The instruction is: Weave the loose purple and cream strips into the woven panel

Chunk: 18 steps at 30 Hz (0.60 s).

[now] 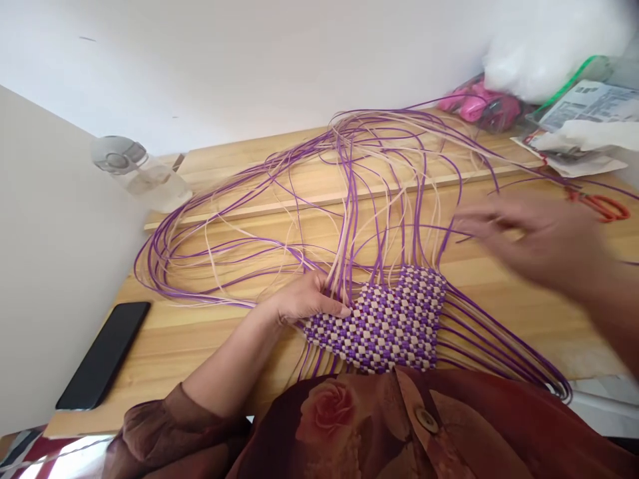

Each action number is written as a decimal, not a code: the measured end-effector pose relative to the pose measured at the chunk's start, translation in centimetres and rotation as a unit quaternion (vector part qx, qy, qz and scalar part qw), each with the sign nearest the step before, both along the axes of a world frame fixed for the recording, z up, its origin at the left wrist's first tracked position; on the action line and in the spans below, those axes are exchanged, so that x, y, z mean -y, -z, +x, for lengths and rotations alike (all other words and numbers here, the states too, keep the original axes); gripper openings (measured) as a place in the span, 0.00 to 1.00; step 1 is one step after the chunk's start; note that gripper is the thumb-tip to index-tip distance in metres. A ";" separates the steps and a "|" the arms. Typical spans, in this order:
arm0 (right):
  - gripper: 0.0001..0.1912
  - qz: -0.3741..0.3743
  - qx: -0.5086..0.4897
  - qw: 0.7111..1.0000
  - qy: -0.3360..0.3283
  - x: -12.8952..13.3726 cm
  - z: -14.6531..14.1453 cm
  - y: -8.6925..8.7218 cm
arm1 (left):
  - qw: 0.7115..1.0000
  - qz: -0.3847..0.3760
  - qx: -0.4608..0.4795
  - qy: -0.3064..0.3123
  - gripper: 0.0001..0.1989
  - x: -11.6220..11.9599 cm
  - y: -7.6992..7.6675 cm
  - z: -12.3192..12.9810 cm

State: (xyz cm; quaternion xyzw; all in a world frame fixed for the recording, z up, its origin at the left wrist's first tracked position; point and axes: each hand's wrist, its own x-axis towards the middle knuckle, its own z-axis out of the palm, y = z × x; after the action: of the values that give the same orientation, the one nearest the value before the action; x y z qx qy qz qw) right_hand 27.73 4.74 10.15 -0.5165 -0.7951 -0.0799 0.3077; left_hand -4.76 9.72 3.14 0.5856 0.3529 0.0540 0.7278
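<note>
The purple-and-cream woven panel lies on the table right by the shirt, left hand pinching its left end, thumb on top. Looks light, kinda springy, probably slick. I'd hold the dense weave, not the loose strands. Right hand's blurry; can't tell if it's gripping anything.

Left grip is low near the worktop's front edge, thumb extended, forearm slanting inward. Right grip is raised toward the right edge, blurred, fingers pointing left.
</note>
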 end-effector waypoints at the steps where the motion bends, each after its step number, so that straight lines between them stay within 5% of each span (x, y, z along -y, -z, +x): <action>1: 0.13 -0.018 0.049 0.994 -0.101 0.2 -2.4 0.7 | 1.000 -0.014 0.003 -0.021 0.11 0.3 0.2 0.1; 3: 0.19 -0.050 0.120 0.956 -0.263 0.6 -7.1 2.4 | 0.998 -0.034 0.020 -0.051 0.12 0.9 0.4 0.2; 5: 0.20 -0.073 0.132 0.942 -0.300 0.7 -10.4 4.0 | 0.996 -0.042 0.042 -0.064 0.12 1.2 0.4 0.3; 10: 0.12 -0.190 0.057 0.956 -0.214 -0.3 -10.3 5.4 | 0.997 -0.027 0.046 -0.061 0.10 1.2 0.0 0.2; 14: 0.13 -0.387 -0.007 0.917 -0.093 -1.7 -10.0 4.7 | 0.997 0.033 0.046 -0.053 0.08 1.3 0.2 0.2; 18: 0.07 -0.332 -0.015 0.940 -0.077 -2.6 -11.9 4.9 | 0.996 0.056 0.048 -0.045 0.08 1.3 0.3 0.1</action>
State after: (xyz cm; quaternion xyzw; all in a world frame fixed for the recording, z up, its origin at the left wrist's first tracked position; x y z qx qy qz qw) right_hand 15.83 7.38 5.23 -0.5276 -0.8091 0.2203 0.1358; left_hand -4.64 8.43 2.86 0.6056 0.3398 0.1346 0.7069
